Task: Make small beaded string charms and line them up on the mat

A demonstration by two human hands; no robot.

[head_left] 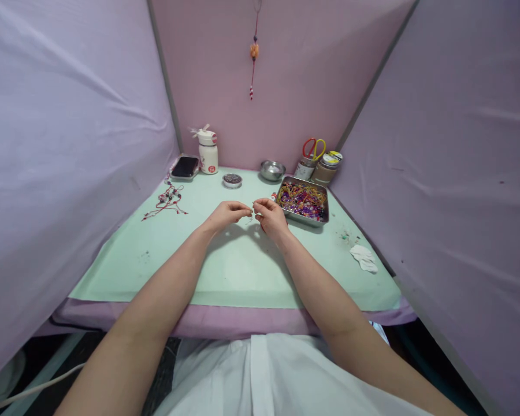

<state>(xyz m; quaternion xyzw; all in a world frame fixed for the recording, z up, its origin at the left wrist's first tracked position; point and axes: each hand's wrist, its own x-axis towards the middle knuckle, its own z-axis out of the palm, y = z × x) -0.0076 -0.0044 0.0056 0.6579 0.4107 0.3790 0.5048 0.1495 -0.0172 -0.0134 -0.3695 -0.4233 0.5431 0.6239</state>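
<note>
The left hand (pixel 227 216) and the right hand (pixel 271 216) meet over the middle of the green table cover (pixel 238 274), fingertips just apart. Each hand has its thumb and fingers pinched nearly closed, and both seem to grip one tiny piece (pixel 252 212) between them. A thin bit hangs under it, but it is too small to tell if it is thread, wire or a bead.

Just to the right and a little far of the right hand is a metal tray (pixel 303 219), full of purple and yellow beads and strings (pixel 303 199). Far off behind the hands are a small metal bowl (pixel 273 170) and a round flat case (pixel 232 181). On the left lie some beaded red cords (pixel 169 199), well apart from the left hand. To the right, near the table's edge, is a crumpled white cloth or tissue (pixel 364 259).

I think the step in hand is fine finger work on the tiny piece, with both hands sharing it. The next move calls for a soft, steady pinch, with one hand holding firm while the other makes small moves.
</note>
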